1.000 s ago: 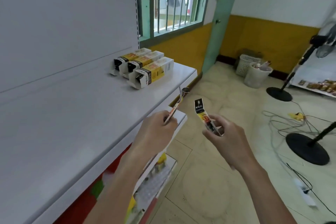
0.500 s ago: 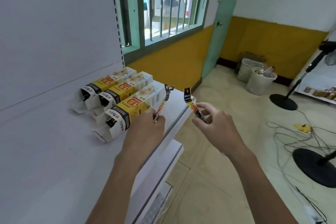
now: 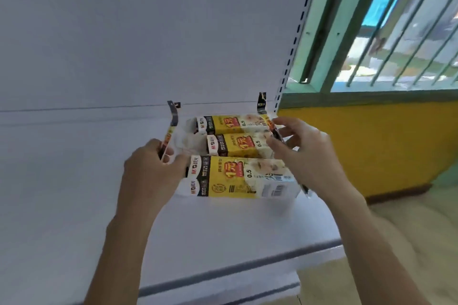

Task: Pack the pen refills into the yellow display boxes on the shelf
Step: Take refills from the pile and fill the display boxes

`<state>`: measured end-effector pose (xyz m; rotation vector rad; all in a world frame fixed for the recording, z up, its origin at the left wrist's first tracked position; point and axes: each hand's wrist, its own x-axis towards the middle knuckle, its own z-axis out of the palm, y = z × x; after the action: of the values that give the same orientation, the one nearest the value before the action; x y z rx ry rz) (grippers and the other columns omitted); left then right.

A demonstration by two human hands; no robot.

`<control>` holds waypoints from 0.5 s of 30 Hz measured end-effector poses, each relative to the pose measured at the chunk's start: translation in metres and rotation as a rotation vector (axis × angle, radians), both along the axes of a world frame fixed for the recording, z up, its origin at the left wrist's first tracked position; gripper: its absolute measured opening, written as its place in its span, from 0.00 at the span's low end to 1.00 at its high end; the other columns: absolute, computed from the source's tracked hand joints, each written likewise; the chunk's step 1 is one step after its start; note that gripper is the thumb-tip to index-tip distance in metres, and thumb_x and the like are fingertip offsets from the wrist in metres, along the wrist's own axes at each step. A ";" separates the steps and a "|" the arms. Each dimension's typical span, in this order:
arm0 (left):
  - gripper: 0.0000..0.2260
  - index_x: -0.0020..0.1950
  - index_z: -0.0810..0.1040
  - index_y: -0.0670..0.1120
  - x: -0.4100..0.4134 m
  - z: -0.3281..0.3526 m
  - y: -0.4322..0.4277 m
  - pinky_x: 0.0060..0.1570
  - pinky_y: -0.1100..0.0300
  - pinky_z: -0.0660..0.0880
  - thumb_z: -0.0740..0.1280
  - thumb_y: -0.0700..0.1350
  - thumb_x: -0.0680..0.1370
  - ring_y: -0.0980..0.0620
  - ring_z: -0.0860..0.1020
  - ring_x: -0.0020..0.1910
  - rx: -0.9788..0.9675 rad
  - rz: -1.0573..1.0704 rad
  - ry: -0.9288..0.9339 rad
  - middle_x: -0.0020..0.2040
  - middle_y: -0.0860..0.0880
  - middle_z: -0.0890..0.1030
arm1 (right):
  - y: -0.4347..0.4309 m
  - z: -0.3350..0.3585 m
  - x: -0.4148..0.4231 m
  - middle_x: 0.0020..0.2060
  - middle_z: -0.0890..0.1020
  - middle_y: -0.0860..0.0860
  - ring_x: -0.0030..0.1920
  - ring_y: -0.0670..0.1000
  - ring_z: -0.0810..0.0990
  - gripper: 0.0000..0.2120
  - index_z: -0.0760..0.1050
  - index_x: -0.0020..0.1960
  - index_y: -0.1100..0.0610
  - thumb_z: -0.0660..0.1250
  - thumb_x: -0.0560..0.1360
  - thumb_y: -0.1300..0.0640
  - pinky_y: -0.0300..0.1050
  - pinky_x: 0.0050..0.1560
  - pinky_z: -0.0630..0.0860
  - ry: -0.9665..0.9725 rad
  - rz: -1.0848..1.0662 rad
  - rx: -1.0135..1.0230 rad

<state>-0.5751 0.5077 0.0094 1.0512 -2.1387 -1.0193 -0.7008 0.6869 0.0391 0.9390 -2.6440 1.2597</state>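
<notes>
**Asker:** What is in your hands?

**Me:** A packaged pen refill in each. My left hand (image 3: 153, 168) pinches the left pen refill (image 3: 171, 126) low down, between thumb and curled fingers (image 3: 168, 151). It stands nearly upright, its dark hanging tab at the top, in front of the white back panel (image 3: 148, 32). My right hand (image 3: 304, 156) grips the right pen refill (image 3: 262, 104) around its middle. The black header sticks up above my fingers, and the lower end pokes out under the heel of the hand, so it leans from upper left to lower right.

**Asker:** Where are the boxes?

**Me:** Three yellow display boxes lie on their sides on the white shelf (image 3: 223, 230), side by side and touching. The far display box (image 3: 230, 124) is next to the back panel, the middle display box (image 3: 238, 145) comes in front of it, and the nearest display box (image 3: 238, 178) is closest to me. Their black-and-white ends point left.

**Asker:** How close are your hands to them?

**Me:** My left hand is at the left end of the nearest display box. I cannot tell whether it touches the cardboard. My right hand hovers over the right ends of the far and middle boxes. Both refills are outside the boxes.

**Asker:** And around the shelf?

**Me:** A slotted upright (image 3: 297, 32) edges the back panel. Right of it are a barred window (image 3: 396, 32) in a green frame and a yellow wall (image 3: 371, 143) below.
</notes>
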 end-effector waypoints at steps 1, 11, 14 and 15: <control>0.09 0.45 0.75 0.45 0.001 -0.004 -0.003 0.37 0.56 0.74 0.67 0.50 0.73 0.48 0.78 0.39 0.013 0.057 -0.047 0.41 0.47 0.79 | -0.004 0.002 -0.006 0.42 0.79 0.41 0.37 0.37 0.78 0.14 0.73 0.60 0.49 0.67 0.74 0.51 0.26 0.33 0.73 -0.013 0.043 -0.026; 0.13 0.34 0.76 0.44 0.011 -0.011 0.009 0.26 0.62 0.63 0.68 0.49 0.76 0.54 0.68 0.25 0.376 0.111 -0.044 0.26 0.50 0.72 | -0.032 0.030 -0.014 0.44 0.83 0.43 0.44 0.42 0.81 0.11 0.72 0.55 0.46 0.68 0.74 0.51 0.45 0.46 0.79 -0.190 0.315 -0.375; 0.13 0.33 0.67 0.45 0.013 0.009 0.024 0.20 0.66 0.58 0.68 0.41 0.76 0.57 0.59 0.20 0.587 0.104 0.442 0.22 0.54 0.62 | -0.027 0.046 -0.008 0.46 0.84 0.45 0.44 0.48 0.82 0.08 0.74 0.55 0.55 0.65 0.76 0.59 0.48 0.42 0.80 -0.310 0.420 -0.619; 0.14 0.34 0.66 0.46 0.012 0.018 0.030 0.20 0.66 0.57 0.67 0.40 0.75 0.57 0.59 0.20 0.582 0.131 0.579 0.22 0.54 0.61 | -0.024 0.052 -0.007 0.46 0.84 0.46 0.42 0.48 0.82 0.07 0.74 0.53 0.57 0.64 0.76 0.61 0.46 0.42 0.80 -0.356 0.462 -0.722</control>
<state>-0.5626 0.5382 0.0271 0.9625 -1.3203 -1.6900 -0.7073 0.6633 0.0913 1.2869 -1.8962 2.4400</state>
